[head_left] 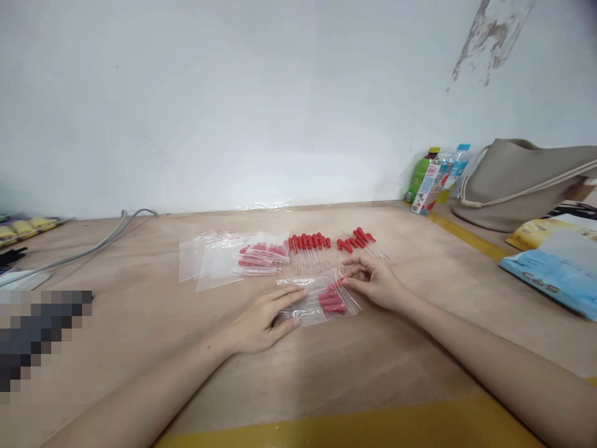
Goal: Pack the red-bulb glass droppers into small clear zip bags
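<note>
A clear plastic bag (311, 306) with several red-capped droppers inside lies on the wooden table (401, 348). My left hand (263, 320) rests on the bag's left end, fingers stretched along it with the thumb under the edge. My right hand (373, 281) pinches the bag's right, open end with curled fingers. Just behind the bag lie a row of loose red-capped droppers (310, 247) and a second small group of droppers (360, 241).
A filled bag of droppers (259, 257) sits on a pile of empty clear bags (205, 264) at the left. Bottles (431, 180), a beige handbag (517, 180) and blue and yellow packets (555, 274) stand at the right. A grey cable (93, 246) runs at the left.
</note>
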`<move>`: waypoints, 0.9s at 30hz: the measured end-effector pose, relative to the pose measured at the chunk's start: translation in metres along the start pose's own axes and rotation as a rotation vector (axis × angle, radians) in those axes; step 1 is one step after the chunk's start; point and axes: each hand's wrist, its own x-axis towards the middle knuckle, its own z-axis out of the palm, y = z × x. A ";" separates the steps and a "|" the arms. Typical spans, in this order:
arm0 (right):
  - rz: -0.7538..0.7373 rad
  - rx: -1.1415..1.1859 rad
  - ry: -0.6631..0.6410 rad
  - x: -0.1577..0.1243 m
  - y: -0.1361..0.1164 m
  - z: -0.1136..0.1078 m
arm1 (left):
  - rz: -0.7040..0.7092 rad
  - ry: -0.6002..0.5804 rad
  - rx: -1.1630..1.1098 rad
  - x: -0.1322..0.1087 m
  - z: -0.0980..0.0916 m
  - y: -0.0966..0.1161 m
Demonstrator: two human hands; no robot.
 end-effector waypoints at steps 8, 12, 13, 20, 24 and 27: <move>-0.027 0.023 0.017 -0.005 0.005 0.020 | 0.000 0.007 -0.007 -0.001 0.000 0.000; -0.065 -0.021 -0.056 -0.005 0.002 0.016 | -0.002 -0.003 0.016 -0.001 0.000 -0.001; -0.064 -0.050 -0.037 -0.004 0.001 0.013 | -0.004 -0.009 0.023 -0.001 0.000 -0.001; -0.111 -0.723 0.283 0.014 -0.003 -0.019 | -0.005 -0.034 0.024 -0.001 -0.001 -0.001; 0.005 -0.885 0.277 0.035 -0.002 -0.022 | -0.003 -0.030 0.020 -0.001 0.000 -0.002; 0.176 -0.941 0.193 0.050 -0.001 -0.020 | 0.004 -0.023 0.018 -0.001 0.000 -0.002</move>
